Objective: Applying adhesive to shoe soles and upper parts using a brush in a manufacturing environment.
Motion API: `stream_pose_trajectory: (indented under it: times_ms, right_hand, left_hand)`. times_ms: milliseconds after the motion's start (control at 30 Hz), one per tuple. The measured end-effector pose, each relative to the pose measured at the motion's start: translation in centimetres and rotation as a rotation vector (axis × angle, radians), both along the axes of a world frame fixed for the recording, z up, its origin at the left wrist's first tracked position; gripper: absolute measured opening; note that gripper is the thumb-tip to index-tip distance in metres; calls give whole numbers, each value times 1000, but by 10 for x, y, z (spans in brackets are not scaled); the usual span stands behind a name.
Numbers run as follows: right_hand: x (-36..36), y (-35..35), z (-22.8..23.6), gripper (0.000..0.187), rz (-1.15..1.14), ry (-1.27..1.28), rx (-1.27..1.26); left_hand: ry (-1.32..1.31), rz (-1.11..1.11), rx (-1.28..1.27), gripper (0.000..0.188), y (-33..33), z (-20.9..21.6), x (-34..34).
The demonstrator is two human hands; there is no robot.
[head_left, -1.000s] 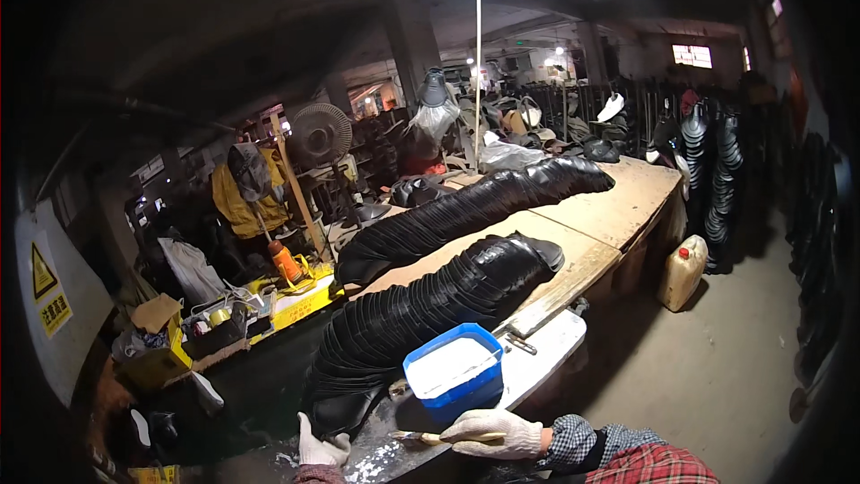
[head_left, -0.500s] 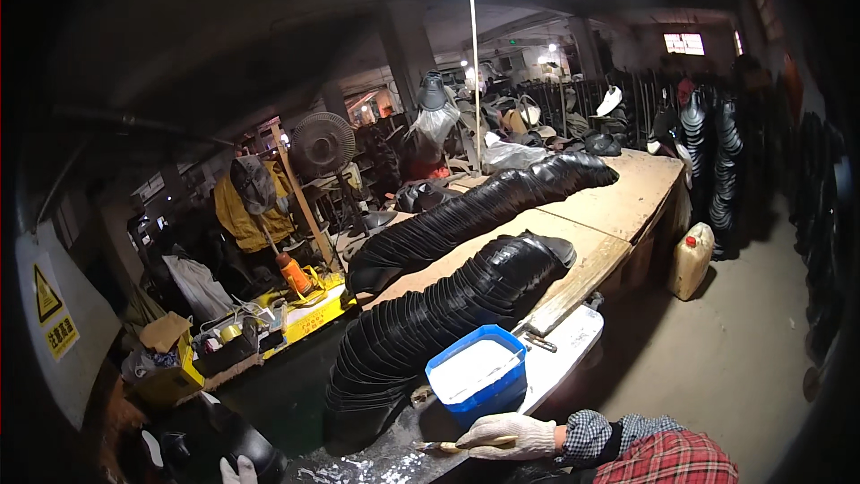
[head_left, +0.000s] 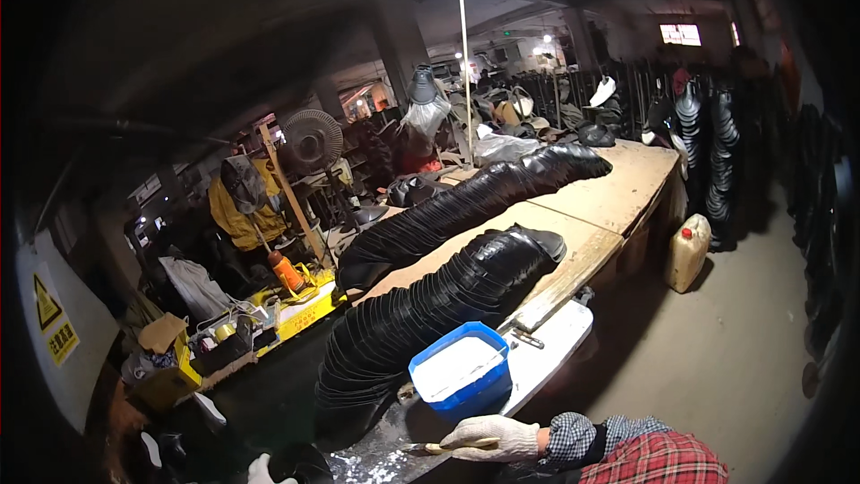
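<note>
Dim, cluttered workshop space spreads behind a pale worktable (head_left: 578, 215), and nearer the person a dark bench top (head_left: 381, 459) is spotted with white smears. The right hand (head_left: 497, 438), in a knitted glove, has its fingers curled around a brush (head_left: 439, 448), whose tip points left, low over those smears. The left hand (head_left: 260, 471), also gloved, is cut off by the lower edge beside a dark piece (head_left: 303, 462); I cannot tell how far it is spread or whether it grips anything. A blue tub (head_left: 470, 399) of white liquid (head_left: 457, 367) stands just beyond the right hand, beside the near black stack (head_left: 439, 296). That closeness looks like the main risk: a knock from the right wrist or sleeve could tip the tub over the bench. A loaded brush could also drip, and the wet-looking smears could mark any dark piece laid on them. The near stack, curved and closely nested, might slide if bumped. Counted, there are two gloved hands, one brush, one blue tub, two long black stacks lying on the worktable, one jug (head_left: 688, 255) with a red cap on the floor, and one clearly visible fan (head_left: 313, 139); the pieces within each stack overlap too tightly to number.
</note>
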State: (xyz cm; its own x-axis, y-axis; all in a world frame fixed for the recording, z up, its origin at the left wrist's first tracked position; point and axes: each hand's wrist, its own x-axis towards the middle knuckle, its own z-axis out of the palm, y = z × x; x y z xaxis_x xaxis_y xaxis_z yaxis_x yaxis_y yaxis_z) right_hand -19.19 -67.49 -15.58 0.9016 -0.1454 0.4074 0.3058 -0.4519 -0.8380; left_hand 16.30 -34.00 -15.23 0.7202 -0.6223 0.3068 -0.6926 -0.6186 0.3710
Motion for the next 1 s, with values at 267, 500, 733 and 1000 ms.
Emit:
stream_pose_trajectory:
  times_ms: [267, 500, 733, 1000]
  right_hand:
    - [-37, -45, 9, 28, -250, -330, 31]
    - [-19, -104, 64, 18, -662, -191, -164]
    - [0, -116, 53, 27, -664, 54, -373]
    - [-22, -95, 31, 18, -626, -117, -287]
  left_hand:
    - [315, -312, -72, 27, -127, -20, -62]
    - [1114, -1193, -87, 40, -292, 26, -219]
    - [1176, -1120, -153, 46, -394, 61, -242]
    - [1050, -953, -229, 47, -505, 97, -264]
